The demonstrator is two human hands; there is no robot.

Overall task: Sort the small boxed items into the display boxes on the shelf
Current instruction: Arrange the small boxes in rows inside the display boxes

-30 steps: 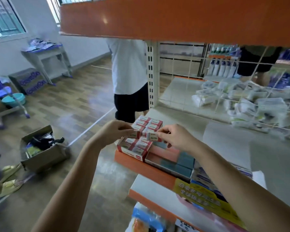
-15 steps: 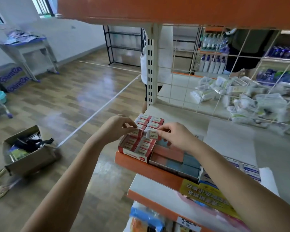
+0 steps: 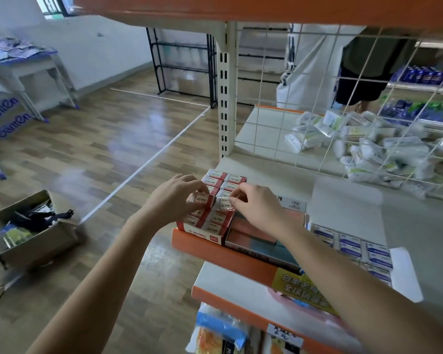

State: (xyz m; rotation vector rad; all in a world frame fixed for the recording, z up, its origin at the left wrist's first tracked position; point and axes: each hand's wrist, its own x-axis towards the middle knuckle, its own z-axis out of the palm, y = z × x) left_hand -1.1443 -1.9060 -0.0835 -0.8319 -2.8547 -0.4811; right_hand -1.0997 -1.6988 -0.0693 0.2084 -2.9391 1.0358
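Pinching small white-topped box (image 3: 223,204) over right column of red display box (image 3: 205,232), right hand (image 3: 256,209) fingertips curled on it. Left hand (image 3: 173,200) pinching second small box (image 3: 199,198) at left column. Display box at orange shelf edge (image 3: 241,259), teal-pink carton (image 3: 261,242) just beside.

display box (image 3: 202,232) on shelf (image 3: 343,213) | carton (image 3: 36,241) on floor (left)
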